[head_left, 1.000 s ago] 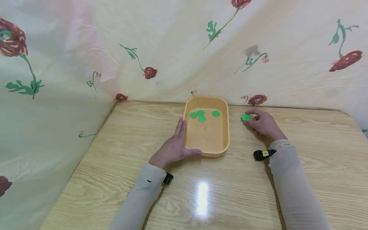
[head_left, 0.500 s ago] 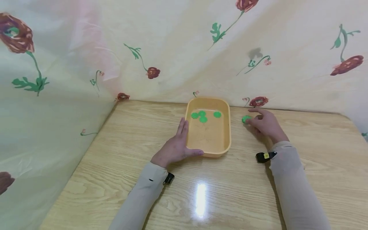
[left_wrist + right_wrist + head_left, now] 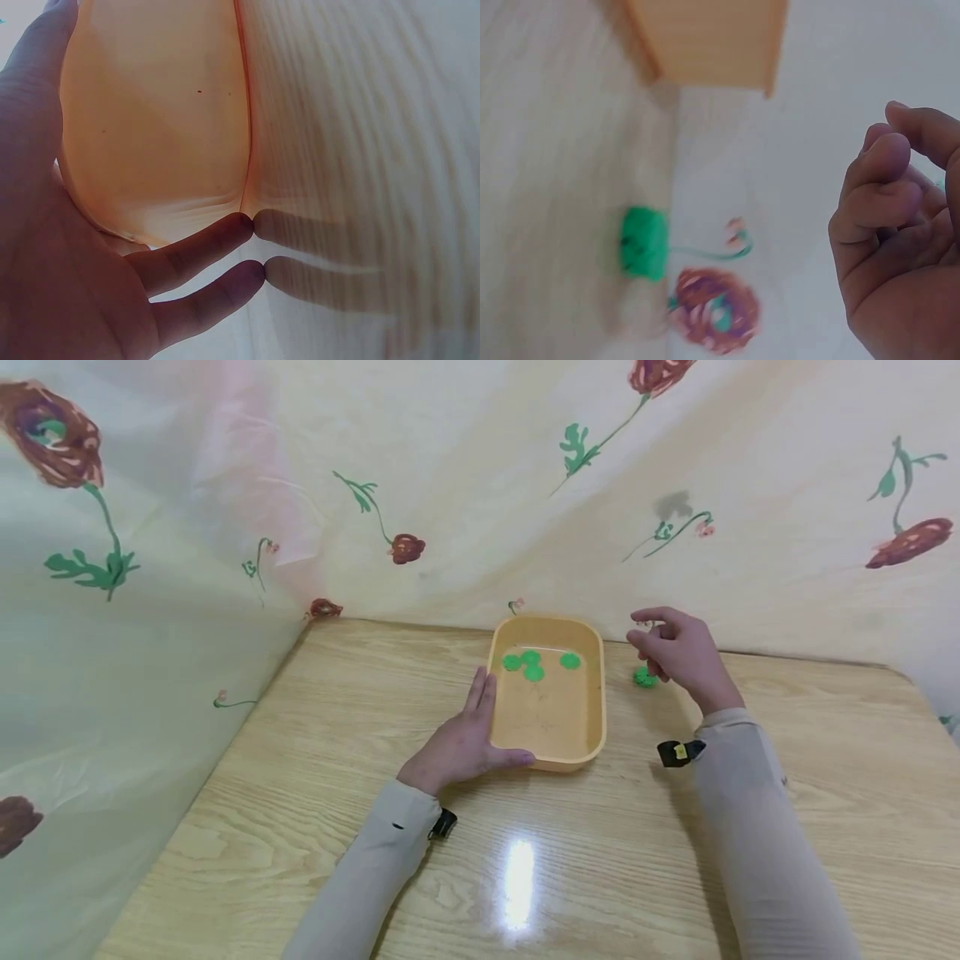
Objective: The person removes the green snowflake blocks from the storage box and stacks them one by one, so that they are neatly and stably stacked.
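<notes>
Left hand (image 3: 457,747) braces the orange rectangular plastic tray (image 3: 543,718), fingers straight; four flat round green discs (image 3: 570,661) inside. Right hand (image 3: 682,656) near the small green stack (image 3: 643,679) on the wooden table (image 3: 600,852), loosely curled, visibly holding nothing. Risk: low fingertips could clip and topple the stack; slack bracing could let the tray slide.

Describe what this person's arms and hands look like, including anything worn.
The left hand and right hand wear no gloves. The left sleeve and right sleeve are long and pale greyish-beige. A small black device shows at the left wrist; a similar one at the right bears a yellow patch.
</notes>
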The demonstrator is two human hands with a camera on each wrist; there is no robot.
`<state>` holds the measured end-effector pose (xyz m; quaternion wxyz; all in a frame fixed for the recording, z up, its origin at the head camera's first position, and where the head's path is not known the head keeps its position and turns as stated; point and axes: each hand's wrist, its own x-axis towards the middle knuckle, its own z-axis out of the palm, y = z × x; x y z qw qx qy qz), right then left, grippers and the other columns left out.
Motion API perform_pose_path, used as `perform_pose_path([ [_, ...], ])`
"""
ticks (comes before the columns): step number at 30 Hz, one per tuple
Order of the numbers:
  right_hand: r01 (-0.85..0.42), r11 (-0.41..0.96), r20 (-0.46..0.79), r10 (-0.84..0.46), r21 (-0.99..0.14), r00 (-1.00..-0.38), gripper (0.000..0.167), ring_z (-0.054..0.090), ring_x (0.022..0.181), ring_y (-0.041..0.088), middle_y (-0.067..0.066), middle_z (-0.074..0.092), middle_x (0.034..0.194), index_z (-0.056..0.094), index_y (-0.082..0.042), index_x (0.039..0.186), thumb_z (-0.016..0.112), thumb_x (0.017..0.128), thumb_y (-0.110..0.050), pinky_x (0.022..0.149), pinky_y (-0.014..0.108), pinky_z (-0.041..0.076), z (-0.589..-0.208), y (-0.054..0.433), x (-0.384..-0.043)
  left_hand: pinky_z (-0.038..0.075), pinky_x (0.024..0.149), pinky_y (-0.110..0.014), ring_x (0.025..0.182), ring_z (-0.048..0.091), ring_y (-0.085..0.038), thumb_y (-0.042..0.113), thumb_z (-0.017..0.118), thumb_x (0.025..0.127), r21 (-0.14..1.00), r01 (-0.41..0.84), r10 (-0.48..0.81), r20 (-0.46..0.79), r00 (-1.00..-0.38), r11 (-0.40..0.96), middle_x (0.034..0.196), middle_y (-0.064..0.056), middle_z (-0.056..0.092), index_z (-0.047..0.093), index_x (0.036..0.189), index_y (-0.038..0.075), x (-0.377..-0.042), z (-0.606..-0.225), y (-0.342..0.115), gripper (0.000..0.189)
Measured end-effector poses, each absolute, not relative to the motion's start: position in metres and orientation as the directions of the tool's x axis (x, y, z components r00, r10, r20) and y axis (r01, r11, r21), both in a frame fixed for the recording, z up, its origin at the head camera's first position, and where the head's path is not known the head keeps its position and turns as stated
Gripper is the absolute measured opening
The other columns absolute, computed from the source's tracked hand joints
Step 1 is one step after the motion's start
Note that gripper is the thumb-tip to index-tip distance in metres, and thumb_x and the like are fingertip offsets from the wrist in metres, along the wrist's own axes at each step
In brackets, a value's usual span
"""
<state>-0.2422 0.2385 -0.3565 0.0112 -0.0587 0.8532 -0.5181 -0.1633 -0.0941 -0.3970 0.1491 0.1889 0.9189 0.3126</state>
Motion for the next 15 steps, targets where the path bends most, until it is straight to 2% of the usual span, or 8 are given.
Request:
perform_pose_path([
  [4, -0.103, 0.434, 0.057, -0.118, -0.895, -0.991, 0.046, 0.056, 0.056, 0.023, 0.007, 0.063, 0.074, 0.057, -0.006, 0.137, 0.065, 0.1, -0.033, 0.048, 0.032, 0.047, -0.342, 0.223, -0.247, 0.051, 0.091, -0.037, 0.112, 0.061, -0.032, 0.07, 0.074, 0.078, 0.629, 0.257, 0.443, -0.156, -0.883, 0.734, 0.163, -0.002, -0.028, -0.014, 0.16, 0.008, -0.164, -0.397, -0.093, 0.135],
  [15, -0.184, 0.385, 0.116, -0.192, -0.904, -0.975, 0.038, 0.057, 0.057, 0.022, 0.011, 0.062, 0.073, 0.062, -0.003, 0.129, 0.065, 0.101, -0.028, 0.051, 0.031, 0.05, -0.312, 0.17, -0.266, 0.05, 0.095, -0.039, 0.121, 0.058, -0.036, 0.072, 0.074, 0.077, 0.627, 0.253, 0.437, -0.157, -0.886, 0.737, 0.163, -0.002, -0.028, -0.013, 0.16, 0.008, -0.166, -0.398, -0.092, 0.136],
])
